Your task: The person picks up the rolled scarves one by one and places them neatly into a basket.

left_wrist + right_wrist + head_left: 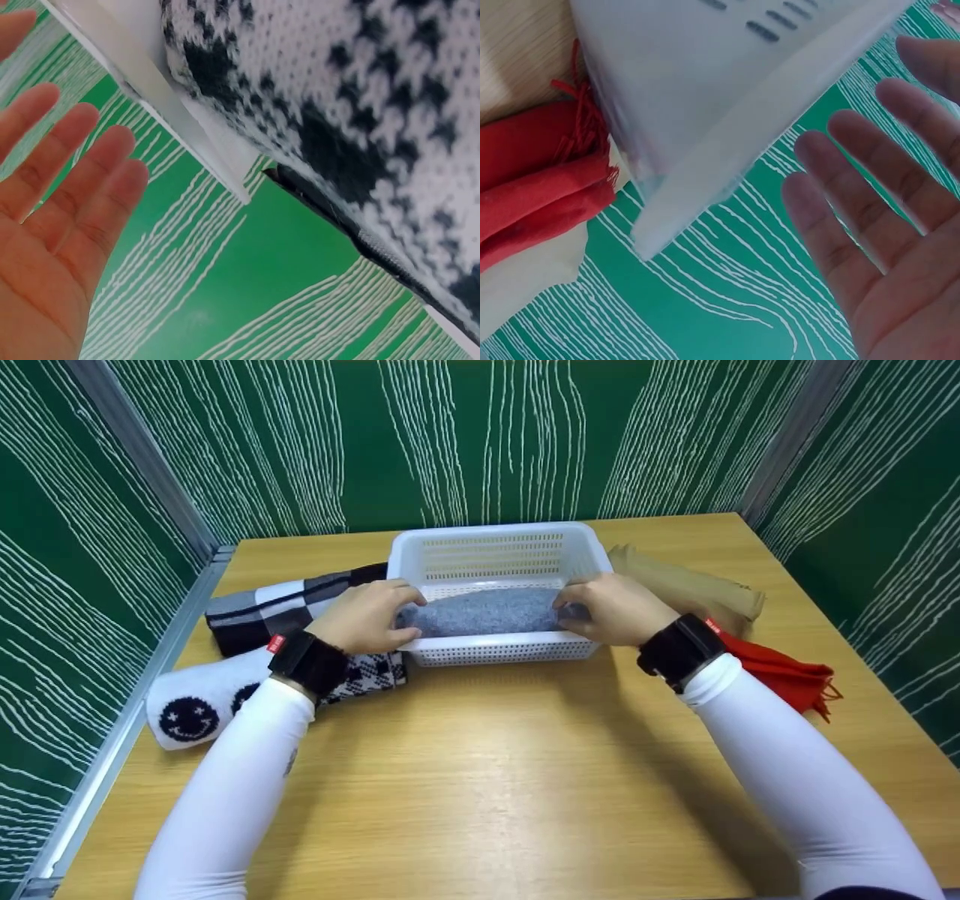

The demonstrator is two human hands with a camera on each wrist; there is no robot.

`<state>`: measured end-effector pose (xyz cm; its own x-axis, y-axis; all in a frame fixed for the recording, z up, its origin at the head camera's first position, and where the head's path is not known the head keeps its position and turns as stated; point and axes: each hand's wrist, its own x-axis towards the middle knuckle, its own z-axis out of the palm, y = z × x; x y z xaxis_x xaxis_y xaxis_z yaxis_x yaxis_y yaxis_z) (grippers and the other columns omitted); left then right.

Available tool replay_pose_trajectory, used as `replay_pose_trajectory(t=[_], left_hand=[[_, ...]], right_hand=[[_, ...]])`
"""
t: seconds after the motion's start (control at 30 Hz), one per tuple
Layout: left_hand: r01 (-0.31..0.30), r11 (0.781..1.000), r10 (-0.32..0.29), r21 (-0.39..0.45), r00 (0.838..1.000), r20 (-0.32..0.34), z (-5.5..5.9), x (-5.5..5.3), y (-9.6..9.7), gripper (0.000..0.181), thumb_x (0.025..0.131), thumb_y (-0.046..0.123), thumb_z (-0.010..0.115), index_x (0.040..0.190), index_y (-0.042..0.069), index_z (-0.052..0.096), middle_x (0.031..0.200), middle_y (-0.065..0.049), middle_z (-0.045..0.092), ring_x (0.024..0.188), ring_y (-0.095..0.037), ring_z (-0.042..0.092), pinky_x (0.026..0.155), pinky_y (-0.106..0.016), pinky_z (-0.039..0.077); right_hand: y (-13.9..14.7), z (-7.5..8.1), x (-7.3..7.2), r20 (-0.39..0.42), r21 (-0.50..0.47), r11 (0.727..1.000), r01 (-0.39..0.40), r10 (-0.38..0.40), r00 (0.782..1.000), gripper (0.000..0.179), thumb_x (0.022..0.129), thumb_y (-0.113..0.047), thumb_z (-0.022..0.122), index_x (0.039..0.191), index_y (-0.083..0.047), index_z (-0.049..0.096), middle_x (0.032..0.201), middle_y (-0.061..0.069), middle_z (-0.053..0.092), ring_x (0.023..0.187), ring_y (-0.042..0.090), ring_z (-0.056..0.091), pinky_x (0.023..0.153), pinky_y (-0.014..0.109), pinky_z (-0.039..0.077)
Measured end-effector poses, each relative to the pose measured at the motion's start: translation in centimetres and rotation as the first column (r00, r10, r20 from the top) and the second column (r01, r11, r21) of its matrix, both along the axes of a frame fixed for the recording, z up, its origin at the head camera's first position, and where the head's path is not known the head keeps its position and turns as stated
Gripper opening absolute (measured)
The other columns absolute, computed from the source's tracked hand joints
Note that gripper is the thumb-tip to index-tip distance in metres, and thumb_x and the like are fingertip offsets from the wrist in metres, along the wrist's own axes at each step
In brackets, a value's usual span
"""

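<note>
A grey rolled scarf (487, 611) lies lengthwise in the white plastic basket (502, 649), towards its near side. At the scarf's left end is my left hand (367, 615), over the basket's rim. My right hand (619, 607) is at the opposite end, above the right rim. In the left wrist view, the left hand (64, 202) shows a bare palm and loosely extended fingers beside the basket edge. The right wrist view likewise shows the right hand (885, 202) with extended fingers and an uncovered palm.
Left of the basket lie a black, grey and white checked scarf (285, 604) and a white knit one (217, 690) with black smiley faces. On the right are a tan scarf (690, 585) and a red fringed scarf (780, 671). Green walls (495, 442) enclose the wooden table (480, 795).
</note>
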<state>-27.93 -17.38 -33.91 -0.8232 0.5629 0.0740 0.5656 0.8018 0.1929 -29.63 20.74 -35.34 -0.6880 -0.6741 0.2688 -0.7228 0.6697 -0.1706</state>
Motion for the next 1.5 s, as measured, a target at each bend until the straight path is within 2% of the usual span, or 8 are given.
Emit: replay_pose_trajectory(t=[0.3,0.53,0.63,0.9,1.13,1.37,1.5], left_hand=[[-0.029,1.0,0.028,0.007,0.999,0.024,-0.2,0.8,-1.3,0.059,0.097,0.037,0.08,0.146,0.009,0.065,0.15,-0.015,0.065,0.137,-0.036,0.063,0.112,-0.058,0.055],[-0.063,0.998,0.063,0.006,0.997,0.04,-0.3,1.5,-2.3,0.072,0.092,0.042,0.085,0.153,0.01,0.059,0.156,-0.016,0.06,0.14,-0.037,0.06,0.111,-0.061,0.055],[-0.067,0.998,0.067,-0.009,0.997,0.044,-0.2,1.8,-2.7,0.076,0.091,0.042,0.086,0.154,0.011,0.058,0.157,-0.016,0.058,0.141,-0.038,0.059,0.112,-0.062,0.053],[-0.08,0.996,0.082,-0.038,0.996,0.045,-0.3,2.2,-3.3,0.088,0.083,0.048,0.092,0.156,0.011,0.057,0.156,-0.013,0.059,0.143,-0.036,0.058,0.119,-0.057,0.05],[-0.091,0.995,0.094,-0.048,0.994,0.056,-0.3,2.7,-4.4,0.097,0.079,0.044,0.096,0.158,0.009,0.053,0.16,-0.014,0.056,0.147,-0.037,0.055,0.124,-0.058,0.045],[-0.133,0.989,0.138,-0.059,0.985,0.106,-0.7,3.1,-5.6,0.1,0.076,0.042,0.098,0.16,0.012,0.052,0.161,-0.014,0.055,0.152,-0.039,0.05,0.126,-0.061,0.04],[-0.164,0.985,0.17,-0.056,0.976,0.138,-0.8,3.4,-6.3,0.103,0.076,0.041,0.098,0.162,0.013,0.049,0.167,-0.016,0.049,0.156,-0.04,0.045,0.128,-0.062,0.038]], right_hand=[[-0.7,0.0,0.9,-0.004,0.004,1.0,-0.011,0.011,1.0,0.025,0.093,-0.012,0.082,0.116,-0.001,0.079,0.114,0.017,0.08,0.104,0.038,0.078,0.093,0.058,0.063],[-1.4,-0.4,1.5,-0.037,0.014,0.999,-0.03,0.031,0.999,0.038,0.097,-0.027,0.083,0.125,-0.003,0.077,0.119,0.016,0.079,0.104,0.033,0.077,0.092,0.054,0.064],[-1.7,-0.4,1.7,-0.042,0.025,0.999,-0.028,0.029,0.999,0.043,0.098,-0.032,0.082,0.13,-0.004,0.076,0.124,0.016,0.077,0.111,0.033,0.075,0.098,0.054,0.063],[-2.5,-0.7,2.3,-0.032,-0.004,0.998,-0.062,0.062,0.998,0.052,0.098,-0.03,0.082,0.14,-0.003,0.07,0.135,0.017,0.074,0.127,0.039,0.069,0.113,0.056,0.054],[-3.1,-1.0,2.8,-0.038,0.041,0.998,-0.056,0.058,0.998,0.069,0.097,-0.039,0.081,0.155,-0.01,0.06,0.152,0.019,0.064,0.144,0.042,0.058,0.122,0.063,0.045],[-3.5,-1.4,2.9,-0.04,0.058,0.996,-0.072,0.074,0.996,0.076,0.097,-0.043,0.082,0.16,-0.01,0.054,0.157,0.02,0.061,0.149,0.043,0.054,0.127,0.063,0.039],[-3.7,-1.5,3.0,-0.036,0.074,0.994,-0.075,0.078,0.996,0.081,0.096,-0.048,0.081,0.161,-0.011,0.052,0.158,0.02,0.059,0.15,0.043,0.053,0.128,0.062,0.037]])
